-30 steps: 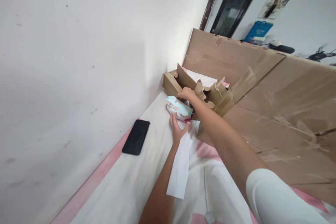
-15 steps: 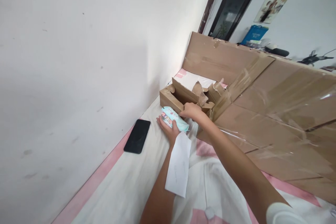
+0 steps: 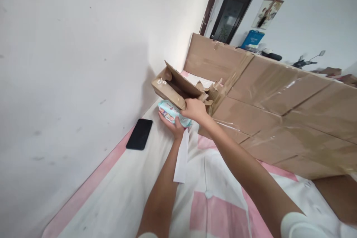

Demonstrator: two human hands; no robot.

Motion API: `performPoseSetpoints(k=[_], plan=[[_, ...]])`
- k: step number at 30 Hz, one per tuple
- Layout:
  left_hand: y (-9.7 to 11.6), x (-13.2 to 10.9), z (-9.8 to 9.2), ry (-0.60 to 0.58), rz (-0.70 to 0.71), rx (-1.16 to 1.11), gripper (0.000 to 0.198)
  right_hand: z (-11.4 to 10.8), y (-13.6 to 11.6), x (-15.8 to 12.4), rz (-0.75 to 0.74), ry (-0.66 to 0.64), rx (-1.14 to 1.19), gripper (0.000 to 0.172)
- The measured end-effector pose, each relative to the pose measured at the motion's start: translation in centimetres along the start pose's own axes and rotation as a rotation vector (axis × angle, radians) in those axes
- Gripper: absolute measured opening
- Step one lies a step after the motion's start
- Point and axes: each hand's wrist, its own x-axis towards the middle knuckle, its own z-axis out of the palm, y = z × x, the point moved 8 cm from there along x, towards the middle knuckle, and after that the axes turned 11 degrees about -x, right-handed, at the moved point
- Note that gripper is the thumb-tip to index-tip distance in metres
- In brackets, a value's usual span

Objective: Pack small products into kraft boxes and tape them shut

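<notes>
My left hand (image 3: 173,126) is closed round a light-blue soft pack that looks like wet wipes (image 3: 169,108), thumb on its near side and fingers beneath. My right hand (image 3: 195,109) grips the near edge of an open cardboard box (image 3: 170,94), just above the pack. The box is tilted, its left end raised off the bedding, with a torn flap at its right end. Its inside is mostly hidden. A white sheet of paper (image 3: 182,161) lies along my left wrist and forearm.
A black phone (image 3: 139,134) lies left of my hands, near the white wall (image 3: 83,63). Taped cardboard boxes (image 3: 256,119) form a barrier on the right. Pink-and-white bedding (image 3: 217,212) spreads beneath. A blue container (image 3: 252,39) and a door stand beyond.
My right hand has lifted and tipped the cardboard box up from the bedding. My left hand still holds the pack, now tilted against the box. The view has shifted right.
</notes>
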Motion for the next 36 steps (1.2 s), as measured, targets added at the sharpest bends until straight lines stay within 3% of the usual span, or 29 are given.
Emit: performPoseSetpoints(k=[4, 8, 11, 13, 17, 21, 25, 31, 36], plan=[[6.8, -0.1, 2.1, -0.056, 0.160, -0.126, 0.086, -6.1, 1.0, -5.5, 0.026, 0.212, -0.023, 0.031], [14.8, -2.7, 4.1, -0.111, 0.350, -0.174, 0.084, -12.2, 3.2, -13.4, 0.069, 0.393, -0.067, 0.034], [19.3, -6.1, 4.7, -0.143, 0.446, -0.127, 0.087, -14.4, 5.4, -19.0, 0.105, 0.424, -0.068, 0.034], [21.0, -8.7, 5.0, -0.197, 0.493, -0.091, 0.089, -14.3, 7.6, -22.2, 0.163, 0.403, -0.043, 0.034], [21.5, -15.1, 6.2, -0.447, 0.586, -0.032, 0.094, -11.0, 13.5, -28.1, 0.313, 0.349, 0.046, 0.030], [19.4, -22.6, 7.7, -0.708, 0.593, -0.022, 0.095, -6.2, 19.5, -33.4, 0.422, 0.315, 0.179, 0.025], [17.6, -29.2, 8.6, -0.885, 0.509, -0.019, 0.094, -2.5, 24.1, -37.3, 0.511, 0.224, 0.226, 0.023], [16.8, -34.9, 8.7, -1.004, 0.290, 0.066, 0.090, -1.2, 27.9, -40.7, 0.510, 0.077, 0.144, 0.023], [18.3, -40.3, 6.1, -1.124, 0.192, 0.203, 0.089, -0.1, 28.9, -43.4, 0.418, -0.058, 0.071, 0.019]])
